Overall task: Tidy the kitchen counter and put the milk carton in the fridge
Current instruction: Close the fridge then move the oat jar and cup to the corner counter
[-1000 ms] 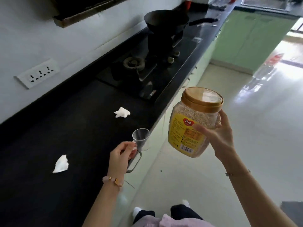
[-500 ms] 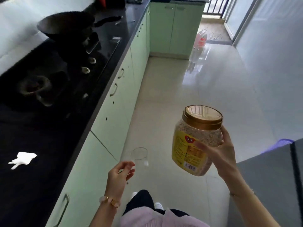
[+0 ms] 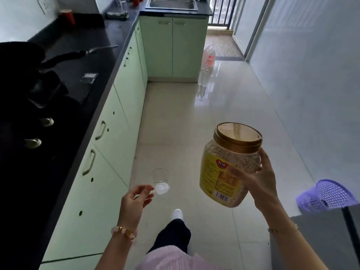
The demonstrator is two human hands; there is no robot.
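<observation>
Beside the left hand point(image 3: 134, 199), pinching the glass point(image 3: 160, 181), the counter point(image 3: 78, 106) has swung away; the right hand point(image 3: 259, 184) grips the cereal jar point(image 3: 228, 168), both cleared.

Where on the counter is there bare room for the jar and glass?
Bare counter lies between the wok handle and the red cup. Nearer, the stove and wok crowd it; a dark tray sits by the sink.

The right hand point(image 3: 259, 184) grips a gold-lidded jar point(image 3: 229, 166) of grain; the left hand point(image 3: 134, 201) pinches a clear glass point(image 3: 160, 181) above the tiled floor point(image 3: 194, 114), beside green cabinets point(image 3: 109, 145).
</observation>
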